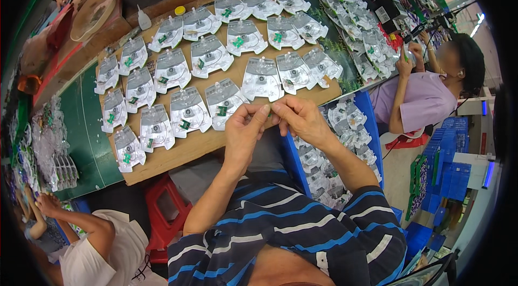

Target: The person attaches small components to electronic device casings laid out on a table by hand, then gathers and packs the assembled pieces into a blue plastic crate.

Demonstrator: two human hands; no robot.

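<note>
My left hand and my right hand meet fingertip to fingertip just over the near edge of a wooden board. Between the fingertips is something very small; I cannot tell what it is. The board carries rows of clear plastic blister trays, each with a small green part and a round piece inside. The nearest tray lies just beyond my left thumb.
A blue bin of more clear trays sits under my right forearm. Another person in a lilac shirt works at the right. A third person crouches lower left beside a red stool. Small squeeze bottles stand at the board's far edge.
</note>
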